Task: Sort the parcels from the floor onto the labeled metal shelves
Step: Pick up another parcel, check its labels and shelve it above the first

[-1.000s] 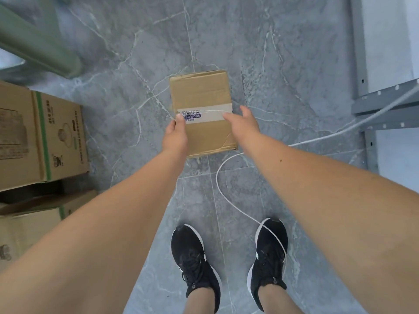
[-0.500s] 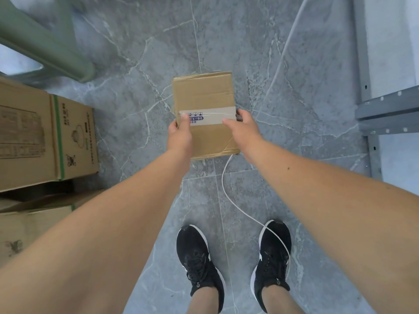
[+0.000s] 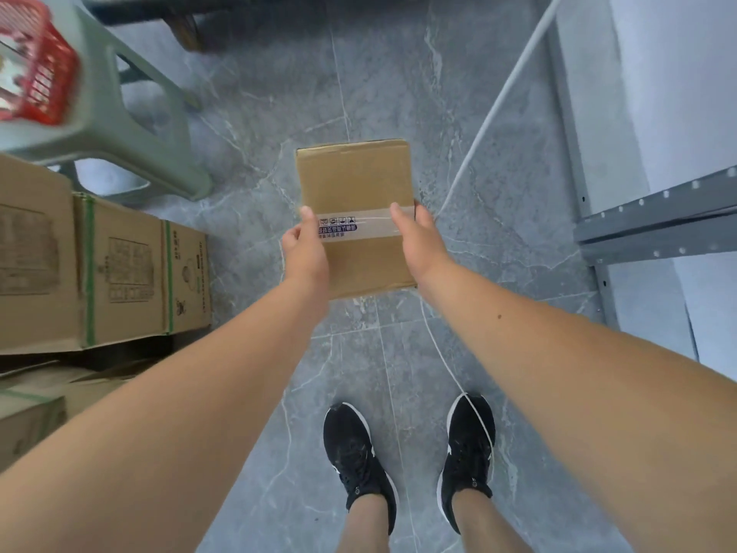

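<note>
Taped parcel point(image 3: 355, 201) held above the floor point(image 3: 399, 93).
Left hand point(image 3: 305, 251) and right hand point(image 3: 418, 243) fingers grasp its side edges.

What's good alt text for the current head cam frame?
A person's left hand and right hand grip the sides of a small brown cardboard parcel sealed with a clear tape strip, held above a grey marble-patterned tile floor. Large printed cardboard boxes and a pale green plastic stool are at left, grey metal shelving at right, black sneakers below.

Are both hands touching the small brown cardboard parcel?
Touching. The head view shows the left hand and right hand gripping opposite sides of the small brown cardboard parcel.
</note>
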`<state>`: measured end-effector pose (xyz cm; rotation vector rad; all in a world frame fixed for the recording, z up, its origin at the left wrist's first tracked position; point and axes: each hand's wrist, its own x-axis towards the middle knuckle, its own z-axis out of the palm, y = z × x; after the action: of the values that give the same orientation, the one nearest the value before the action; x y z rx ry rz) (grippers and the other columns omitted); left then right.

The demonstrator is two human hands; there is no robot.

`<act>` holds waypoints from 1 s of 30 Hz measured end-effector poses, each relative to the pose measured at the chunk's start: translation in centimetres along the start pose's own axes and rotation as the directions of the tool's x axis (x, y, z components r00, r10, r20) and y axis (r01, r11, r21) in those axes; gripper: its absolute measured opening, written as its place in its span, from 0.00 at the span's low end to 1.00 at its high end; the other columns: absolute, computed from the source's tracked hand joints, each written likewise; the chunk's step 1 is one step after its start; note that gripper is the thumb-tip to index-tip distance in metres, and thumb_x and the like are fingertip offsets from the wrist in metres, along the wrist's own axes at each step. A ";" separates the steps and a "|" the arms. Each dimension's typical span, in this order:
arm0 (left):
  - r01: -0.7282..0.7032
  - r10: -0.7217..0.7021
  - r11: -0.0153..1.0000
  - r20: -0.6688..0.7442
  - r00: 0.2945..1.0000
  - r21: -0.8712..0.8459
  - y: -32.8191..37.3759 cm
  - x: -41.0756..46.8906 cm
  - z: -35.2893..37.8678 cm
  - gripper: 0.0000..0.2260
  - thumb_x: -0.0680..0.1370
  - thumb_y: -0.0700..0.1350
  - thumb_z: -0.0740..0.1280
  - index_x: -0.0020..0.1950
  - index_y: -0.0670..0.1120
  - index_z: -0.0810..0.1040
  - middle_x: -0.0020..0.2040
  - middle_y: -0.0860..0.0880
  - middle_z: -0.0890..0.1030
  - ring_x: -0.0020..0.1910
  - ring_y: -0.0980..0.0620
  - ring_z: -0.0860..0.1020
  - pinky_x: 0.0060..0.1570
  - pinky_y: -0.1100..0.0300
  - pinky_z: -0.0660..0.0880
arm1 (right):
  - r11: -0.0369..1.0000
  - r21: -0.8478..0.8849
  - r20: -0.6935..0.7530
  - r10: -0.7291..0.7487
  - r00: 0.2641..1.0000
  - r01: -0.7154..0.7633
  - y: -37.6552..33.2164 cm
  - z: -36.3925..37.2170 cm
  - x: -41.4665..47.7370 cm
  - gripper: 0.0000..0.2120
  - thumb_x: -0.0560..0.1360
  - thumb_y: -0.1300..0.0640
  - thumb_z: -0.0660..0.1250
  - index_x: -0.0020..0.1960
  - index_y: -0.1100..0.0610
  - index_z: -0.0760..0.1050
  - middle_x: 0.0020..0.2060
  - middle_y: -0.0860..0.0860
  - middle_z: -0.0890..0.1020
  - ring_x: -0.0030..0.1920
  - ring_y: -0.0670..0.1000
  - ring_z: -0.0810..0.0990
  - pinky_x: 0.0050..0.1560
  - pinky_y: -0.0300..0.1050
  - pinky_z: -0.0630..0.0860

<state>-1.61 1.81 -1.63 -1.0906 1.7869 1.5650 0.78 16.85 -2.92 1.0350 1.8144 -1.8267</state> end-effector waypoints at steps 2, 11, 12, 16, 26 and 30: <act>-0.041 0.041 0.999 0.016 0.999 -0.007 1.7 -2.6 -0.4 0.23 0.82 0.69 0.56 0.72 0.58 0.66 0.69 0.52 0.75 0.69 0.46 0.74 0.73 0.40 0.72 | 0.999 0.000 -0.008 -0.036 0.999 0.036 -2.5 -0.3 -1.8 0.28 0.83 0.39 0.59 0.80 0.46 0.62 0.70 0.45 0.73 0.70 0.52 0.71 0.71 0.56 0.68; -0.109 0.118 0.991 0.108 0.987 -0.082 12.1 -12.6 -2.8 0.38 0.70 0.80 0.52 0.72 0.63 0.77 0.66 0.54 0.83 0.65 0.47 0.81 0.69 0.39 0.75 | 0.990 0.039 -0.055 -0.133 0.990 0.135 -15.1 -3.0 -10.1 0.28 0.84 0.37 0.55 0.76 0.53 0.67 0.65 0.47 0.74 0.68 0.52 0.73 0.66 0.48 0.68; -0.116 0.126 0.989 0.110 0.986 -0.093 13.4 -13.9 -2.9 0.37 0.70 0.80 0.53 0.71 0.63 0.78 0.66 0.54 0.83 0.64 0.47 0.82 0.69 0.39 0.76 | 0.988 0.056 -0.059 -0.143 0.988 0.146 -16.7 -3.2 -11.3 0.32 0.81 0.31 0.55 0.75 0.52 0.69 0.66 0.47 0.75 0.68 0.51 0.73 0.69 0.49 0.68; -0.169 0.183 0.977 0.102 0.978 -0.127 18.6 -19.0 -3.3 0.36 0.70 0.79 0.54 0.71 0.64 0.78 0.63 0.54 0.85 0.62 0.46 0.83 0.66 0.38 0.77 | 0.967 0.177 -0.082 -0.170 0.982 0.182 -20.6 -5.0 -11.6 0.47 0.64 0.20 0.57 0.73 0.48 0.72 0.69 0.50 0.79 0.70 0.55 0.76 0.73 0.63 0.70; -0.288 0.320 0.932 0.127 0.939 -0.219 30.4 -29.6 -5.1 0.39 0.62 0.79 0.61 0.69 0.65 0.78 0.63 0.53 0.84 0.62 0.45 0.82 0.63 0.37 0.78 | 0.911 0.280 -0.078 -0.292 0.953 0.302 -37.3 -8.6 -25.5 0.20 0.83 0.36 0.57 0.57 0.50 0.79 0.62 0.58 0.83 0.62 0.58 0.83 0.60 0.56 0.81; -0.328 0.371 0.910 0.147 0.917 -0.255 35.0 -33.5 -5.4 0.39 0.60 0.80 0.62 0.67 0.65 0.79 0.63 0.52 0.84 0.61 0.44 0.82 0.61 0.36 0.78 | 0.881 0.260 -0.111 -0.380 0.918 0.396 -42.8 -9.7 -29.6 0.32 0.72 0.31 0.63 0.61 0.57 0.80 0.61 0.61 0.83 0.54 0.57 0.82 0.60 0.55 0.79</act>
<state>-12.03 4.46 45.87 -0.7024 1.7738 2.0556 -7.49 23.79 48.85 0.8624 1.9479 -2.3697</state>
